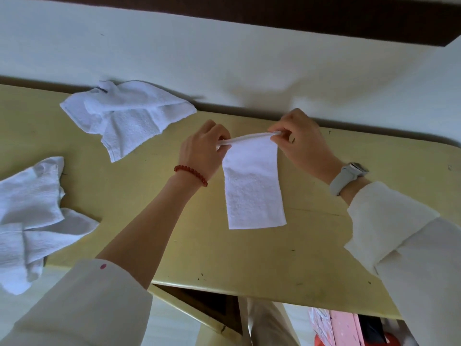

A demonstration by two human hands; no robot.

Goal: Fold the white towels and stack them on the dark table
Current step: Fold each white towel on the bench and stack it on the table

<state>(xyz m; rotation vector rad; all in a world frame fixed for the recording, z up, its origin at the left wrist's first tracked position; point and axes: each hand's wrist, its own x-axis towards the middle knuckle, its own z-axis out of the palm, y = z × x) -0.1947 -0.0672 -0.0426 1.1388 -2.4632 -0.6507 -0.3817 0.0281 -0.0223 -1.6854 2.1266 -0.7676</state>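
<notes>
Currently a folded white terry towel is pinched at its top corners by left hand and right hand, hanging over the yellow table; a loosened pinch would likely undo the fold.

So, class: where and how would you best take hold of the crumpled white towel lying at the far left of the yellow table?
Pinch the crumpled white towel at its near pointed corner, coming from the near side with open hands: that corner lies flat and free on the yellow table, while the far part is bunched.
</notes>
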